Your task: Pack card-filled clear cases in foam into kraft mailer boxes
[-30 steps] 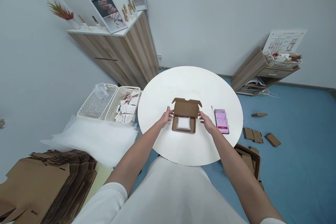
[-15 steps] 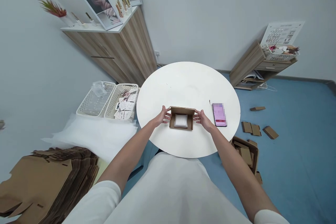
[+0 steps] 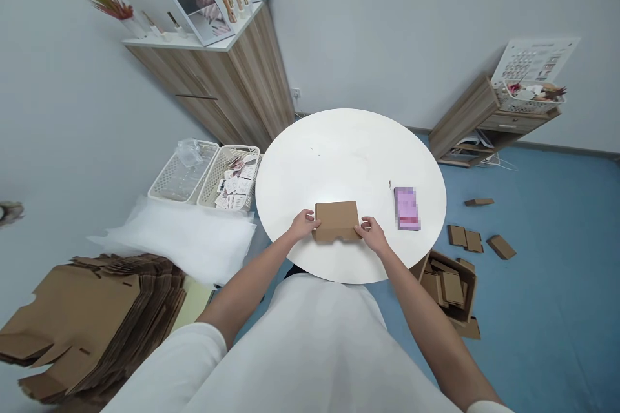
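A small brown cardboard box lies on the round white table, its lid folded over the top and its front flap reaching down at the near edge. My left hand grips the box's left front corner, thumb on the cardboard. At the right front corner, my right hand holds the box in the same way, fingers bent at its side. The inside of the box is hidden under the lid. To the right lies a phone with a pink and purple screen.
Two white baskets with bags and cards stand left of the table, above white foam sheets. Flat cardboard blanks are stacked lower left. A carton of small boxes sits lower right, with loose boxes on the floor.
The lid has come down over the box, hiding the white wrapped packet that was visible inside. Both hands have moved from the box's upper sides to its front corners. The view has shifted slightly.
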